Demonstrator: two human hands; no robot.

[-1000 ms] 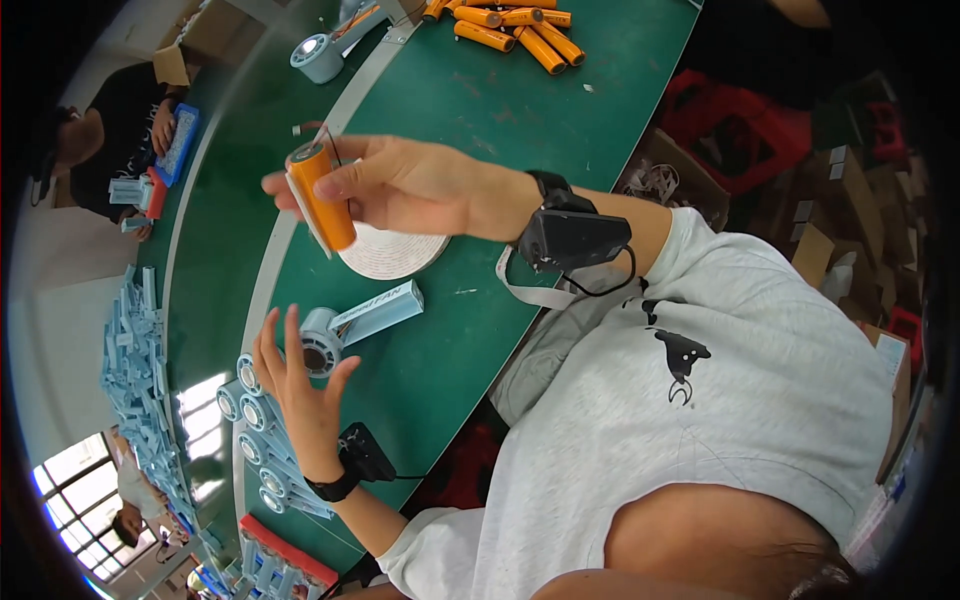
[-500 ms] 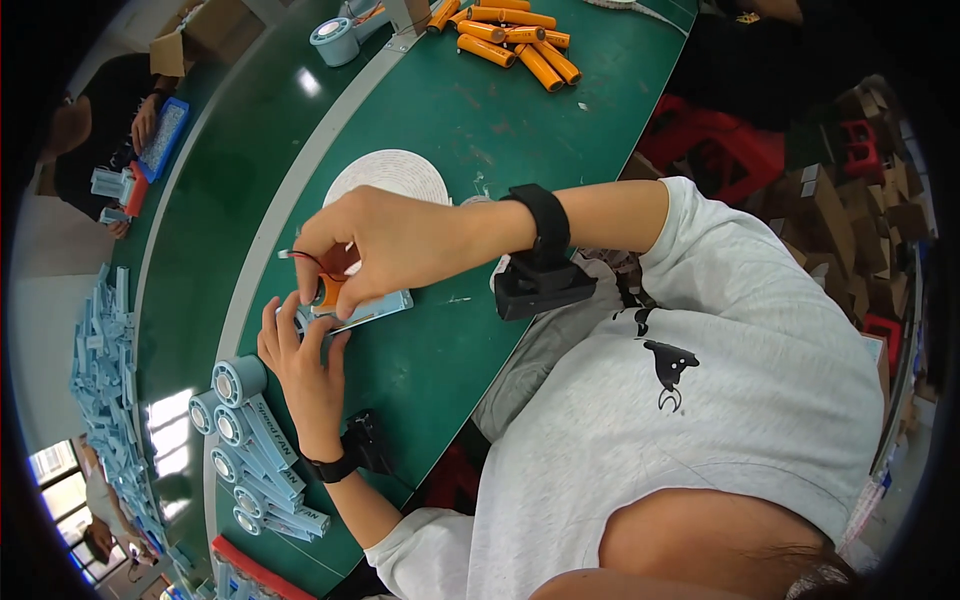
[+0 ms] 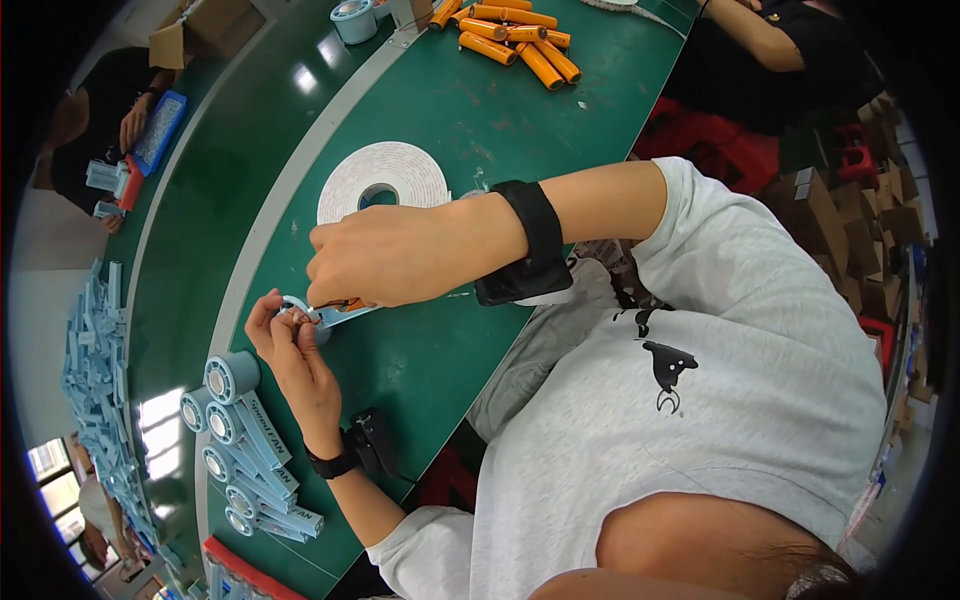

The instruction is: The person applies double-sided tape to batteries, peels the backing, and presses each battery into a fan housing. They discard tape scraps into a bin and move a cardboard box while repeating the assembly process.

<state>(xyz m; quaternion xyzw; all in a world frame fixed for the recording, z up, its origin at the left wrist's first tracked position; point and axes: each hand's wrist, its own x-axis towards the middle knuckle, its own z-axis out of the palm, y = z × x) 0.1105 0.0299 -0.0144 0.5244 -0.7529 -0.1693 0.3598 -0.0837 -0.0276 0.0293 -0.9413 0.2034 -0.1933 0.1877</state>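
Observation:
My left hand (image 3: 298,365) grips the round head of a light blue handheld fan (image 3: 345,318), whose handle points right, partly under my other hand. Over that handle my right hand (image 3: 385,262) is closed, knuckles up, its fingertips mostly hidden. An orange battery (image 3: 354,303) with thin dark and red wires shows just below the right fingers, lying along the handle. Both wrists wear black straps with a dark device. A roll of white tape (image 3: 385,170) lies flat just beyond my right hand.
Several light blue fans (image 3: 232,378) lie grouped left of my left forearm. Loose orange batteries (image 3: 510,32) sit at the far end of the green table (image 3: 480,130). Across a metal rail, blue parts (image 3: 95,370) are heaped. A co-worker's hand (image 3: 133,125) is by a blue tray (image 3: 162,130).
My right hand has turned knuckles up and lowered over the fan handle; the battery and wires are now mostly beneath it. My left fingers have shifted around the fan head. More of the tape roll shows.

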